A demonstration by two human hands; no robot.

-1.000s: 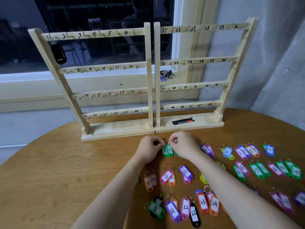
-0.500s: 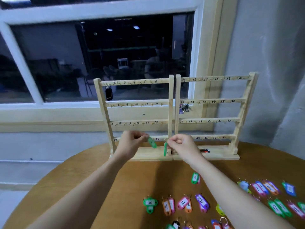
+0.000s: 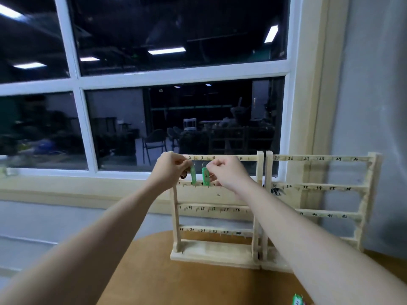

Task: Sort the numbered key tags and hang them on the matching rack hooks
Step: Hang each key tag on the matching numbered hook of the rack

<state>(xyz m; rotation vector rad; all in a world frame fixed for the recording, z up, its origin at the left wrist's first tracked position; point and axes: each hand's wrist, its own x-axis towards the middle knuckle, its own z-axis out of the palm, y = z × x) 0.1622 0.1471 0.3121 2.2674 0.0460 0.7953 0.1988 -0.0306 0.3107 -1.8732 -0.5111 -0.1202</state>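
Pinching a green tag (image 3: 193, 175), the left hand (image 3: 170, 167) sits at the left rack's (image 3: 217, 249) top rail. At its 3 o'clock, the right hand (image 3: 229, 172) pinches another green tag (image 3: 206, 176).

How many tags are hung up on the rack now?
Almost none look hung yet. A dark fob hangs near hook 1. The left hand and right hand each hold one green tag at the top rail. The other hooks in view look bare.

Dim indoor light, ceiling-lamp glare in the dark window (image 3: 176, 51), motion blur, wide-angle edge bending.
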